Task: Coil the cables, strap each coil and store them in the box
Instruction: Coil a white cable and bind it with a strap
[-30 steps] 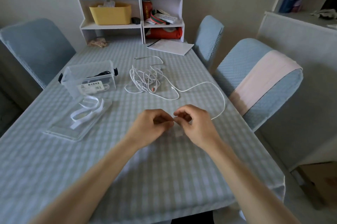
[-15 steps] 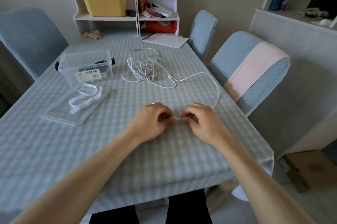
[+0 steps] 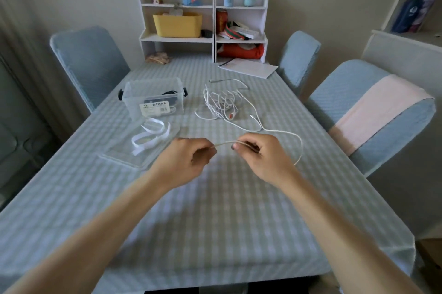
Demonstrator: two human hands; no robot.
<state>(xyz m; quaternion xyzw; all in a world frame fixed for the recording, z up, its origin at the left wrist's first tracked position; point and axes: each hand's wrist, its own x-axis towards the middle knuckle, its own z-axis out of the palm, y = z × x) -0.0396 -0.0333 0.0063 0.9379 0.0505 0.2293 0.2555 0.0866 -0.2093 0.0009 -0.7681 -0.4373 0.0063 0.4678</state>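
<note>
Checked tablecloth [image 3: 215, 210]; white cable [image 3: 282, 131] end hidden inside left hand [image 3: 184, 162].

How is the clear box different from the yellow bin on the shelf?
The clear box is see-through, so dark and white items show inside; the yellow bin is opaque, hiding most of what it holds. The clear box sits on the table and wears a printed label; the yellow bin sits in the white shelf unit and has none. Both are open-topped containers.

Box label [image 3: 155, 109]: print too small to read.
</note>
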